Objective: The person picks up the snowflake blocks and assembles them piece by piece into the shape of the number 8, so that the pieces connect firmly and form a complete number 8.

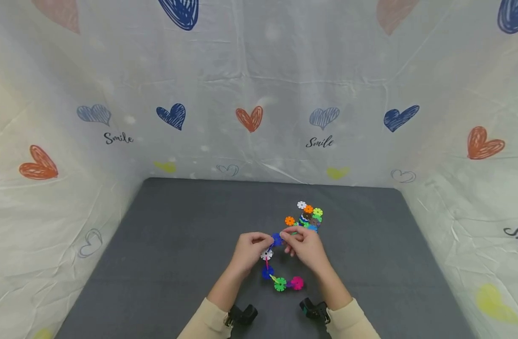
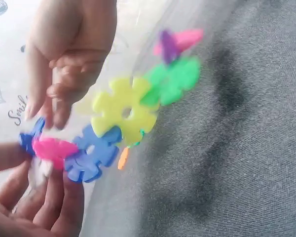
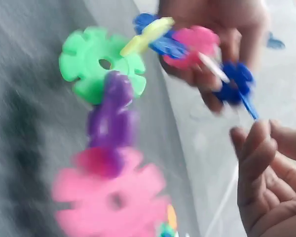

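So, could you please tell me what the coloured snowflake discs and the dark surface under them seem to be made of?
The snowflake discs look like moulded plastic: bright, evenly coloured, smooth, with crisp notched edges and a slight sheen. The dark surface looks like grey fabric or felt, matte with a fine woven texture in the left wrist view; the exact material is unclear.

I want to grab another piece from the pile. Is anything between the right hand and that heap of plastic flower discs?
Nothing visible. The heap lies on the mat just beyond the right hand, with no object between.
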Motion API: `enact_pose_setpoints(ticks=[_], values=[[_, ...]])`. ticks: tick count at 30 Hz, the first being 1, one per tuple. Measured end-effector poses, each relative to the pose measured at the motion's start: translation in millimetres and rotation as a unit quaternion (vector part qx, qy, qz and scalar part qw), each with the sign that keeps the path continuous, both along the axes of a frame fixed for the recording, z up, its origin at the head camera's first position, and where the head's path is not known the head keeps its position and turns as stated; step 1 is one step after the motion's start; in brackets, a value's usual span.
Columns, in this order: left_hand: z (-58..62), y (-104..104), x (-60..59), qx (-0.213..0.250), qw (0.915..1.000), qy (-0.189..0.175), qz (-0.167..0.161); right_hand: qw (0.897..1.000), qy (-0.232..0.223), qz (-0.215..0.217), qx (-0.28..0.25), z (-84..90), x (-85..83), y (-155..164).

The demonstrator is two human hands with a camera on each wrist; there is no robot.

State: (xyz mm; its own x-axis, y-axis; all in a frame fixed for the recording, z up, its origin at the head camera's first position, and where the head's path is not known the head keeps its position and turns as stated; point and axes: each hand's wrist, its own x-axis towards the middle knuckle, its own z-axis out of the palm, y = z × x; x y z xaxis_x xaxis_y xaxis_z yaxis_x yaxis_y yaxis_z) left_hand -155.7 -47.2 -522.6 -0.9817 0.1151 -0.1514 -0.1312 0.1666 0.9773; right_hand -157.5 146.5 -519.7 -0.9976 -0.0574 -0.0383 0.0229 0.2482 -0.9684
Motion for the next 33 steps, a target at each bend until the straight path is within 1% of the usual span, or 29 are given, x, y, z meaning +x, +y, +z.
enact_pose_setpoints(ticks=[3,5,7,9,11,13,15,18,21,24,26,29,33], values=[[-1.1,-5,-1.9,0.04,0.9977,-0.027,0.047,0.999,0.014,-0.03,0.039,-2.6,-5.4,14],[-0.6,-7,-3.0,0.077,0.9936,-0.044,0.07,0.996,0.017,-0.06,0.063,-7.9,-10.7,26],[0.7,-9,-3.8,0.118,0.9875,-0.058,0.087,0.99,0.022,-0.09,0.11,-18.1,-17.7,40],[1.5,-9,-4.6,0.14,0.9826,-0.063,0.105,0.98,0.015,-0.116,0.162,-30.8,-24.1,51],[1.6,-9,-5.0,0.156,0.9787,-0.068,0.114,0.968,0.008,-0.137,0.208,-42.3,-28.8,60],[1.6,-9,-5.2,0.156,0.9779,-0.075,0.117,0.959,-0.002,-0.148,0.243,-49.9,-31.3,64],[1.9,-9,-5.1,0.151,0.9786,-0.081,0.114,0.952,-0.01,-0.15,0.265,-54.4,-32.8,66],[2.7,-9,-4.8,0.147,0.9787,-0.09,0.111,0.948,-0.019,-0.149,0.281,-56.1,-33.5,67],[3.6,-10,-4.5,0.147,0.9784,-0.093,0.113,0.948,-0.028,-0.146,0.282,-54.6,-32.7,67],[3.4,-10,-4.0,0.146,0.9783,-0.093,0.113,0.955,-0.033,-0.147,0.255,-51.0,-30.6,68],[3.0,-10,-4.5,0.151,0.9775,-0.091,0.117,0.961,-0.035,-0.15,0.229,-47.7,-28.9,68],[1.6,-10,-5.7,0.156,0.9752,-0.087,0.13,0.971,-0.028,-0.155,0.182,-43.0,-26.6,66],[0.5,-10,-7.7,0.148,0.9762,-0.071,0.142,0.982,-0.011,-0.152,0.11,-34.8,-22.7,57]])
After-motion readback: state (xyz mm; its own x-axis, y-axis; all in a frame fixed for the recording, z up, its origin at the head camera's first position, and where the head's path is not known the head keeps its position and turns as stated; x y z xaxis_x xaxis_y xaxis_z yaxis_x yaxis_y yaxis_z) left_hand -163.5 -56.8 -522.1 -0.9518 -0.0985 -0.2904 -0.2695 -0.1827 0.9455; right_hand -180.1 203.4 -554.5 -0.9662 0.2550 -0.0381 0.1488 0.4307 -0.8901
